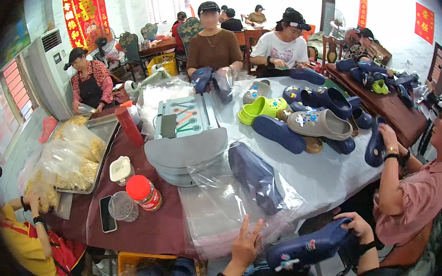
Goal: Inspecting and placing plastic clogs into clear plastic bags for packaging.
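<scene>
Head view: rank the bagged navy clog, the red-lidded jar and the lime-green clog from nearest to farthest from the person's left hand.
From the left hand:
1. Bagged navy clog, just ahead on the table.
2. Red-lidded jar, off to the left.
3. Lime-green clog, far across the table.

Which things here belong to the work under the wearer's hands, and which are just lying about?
In the work:
- right hand gripping a navy clog
- left hand on the clear plastic bags
- bagged navy clog
- loose clogs piled on the table

Lying about:
- red-lidded jar
- phone
- white lidded box
- trays of bagged snacks
</scene>
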The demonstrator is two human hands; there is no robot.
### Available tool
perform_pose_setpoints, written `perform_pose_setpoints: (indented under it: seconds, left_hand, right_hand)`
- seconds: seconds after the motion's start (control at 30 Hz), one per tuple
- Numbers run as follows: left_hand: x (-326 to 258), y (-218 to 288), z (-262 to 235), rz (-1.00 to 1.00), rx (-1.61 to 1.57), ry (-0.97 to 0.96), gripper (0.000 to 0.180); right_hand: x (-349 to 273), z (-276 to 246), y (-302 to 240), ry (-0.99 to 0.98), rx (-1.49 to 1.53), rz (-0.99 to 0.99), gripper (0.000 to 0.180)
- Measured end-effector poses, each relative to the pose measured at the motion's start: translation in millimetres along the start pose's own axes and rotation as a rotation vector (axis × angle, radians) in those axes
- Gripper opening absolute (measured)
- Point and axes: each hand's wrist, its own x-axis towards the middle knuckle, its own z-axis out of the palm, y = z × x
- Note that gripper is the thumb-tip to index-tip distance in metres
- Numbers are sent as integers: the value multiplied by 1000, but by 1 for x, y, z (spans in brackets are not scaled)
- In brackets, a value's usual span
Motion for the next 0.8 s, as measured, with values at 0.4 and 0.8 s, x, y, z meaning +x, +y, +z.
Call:
perform_pose_setpoints:
  seconds: [0.4,0.8]
  left_hand:
    - [4,-3,-2,-45,17,117,58]
    - [10,8,2,-56,-6,62,58]
  right_hand:
    - [-5,68,-8,266,254,-197,40]
    - [-7,145,-17,584,292,-315,31]
